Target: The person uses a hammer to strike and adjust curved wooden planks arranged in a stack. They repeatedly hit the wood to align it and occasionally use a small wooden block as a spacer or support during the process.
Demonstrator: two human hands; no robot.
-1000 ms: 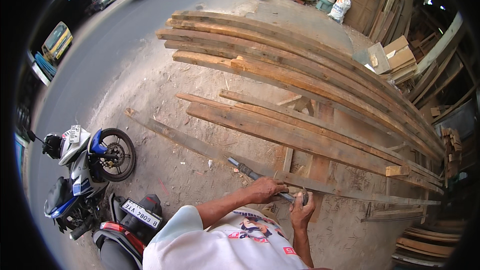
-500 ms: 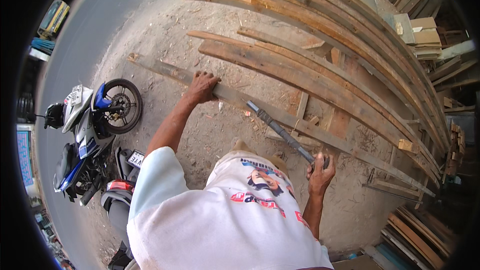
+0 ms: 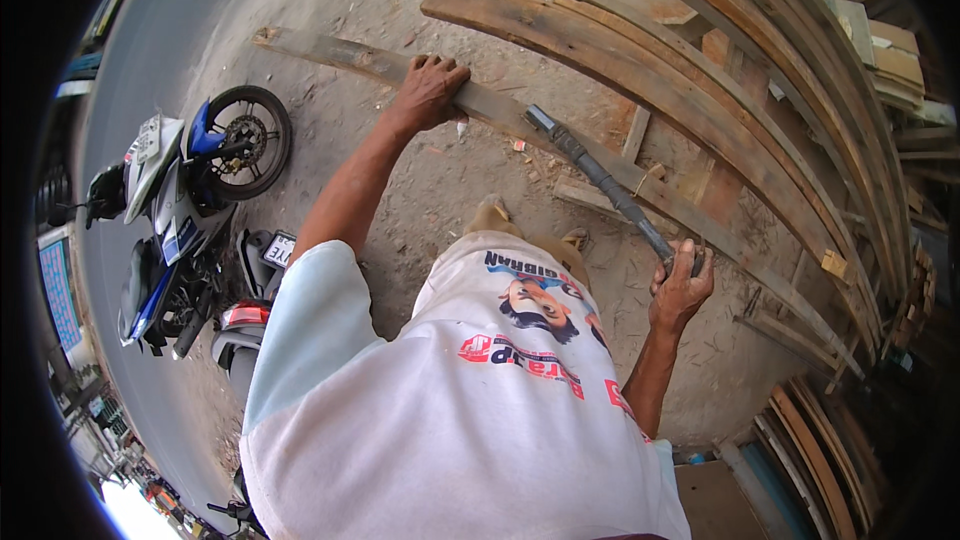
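Note:
My left hand (image 3: pixel 432 94) is wrapped over the edge of a long, weathered wooden plank (image 3: pixel 345 55). This plank slants across from the far left to the near right. In my right hand (image 3: pixel 682 282) is the near end of a dark grey metal bar (image 3: pixel 612 190). The bar has a thicker collar near its far end. Its far tip lies over the plank, to the right of my left hand; whether it touches the wood I cannot tell.
Several long boards (image 3: pixel 590 35) lie beyond the plank, resting on short cross timbers (image 3: pixel 636 133). A parked motorcycle (image 3: pixel 180 205) stands at the left beside the road, with another motorcycle's tail (image 3: pixel 245 315) nearer me. Stacked wood (image 3: pixel 815 450) is at the lower right.
The plank, both hands and the bar sit higher and further right in the picture as the view has shifted. Both hands keep their holds.

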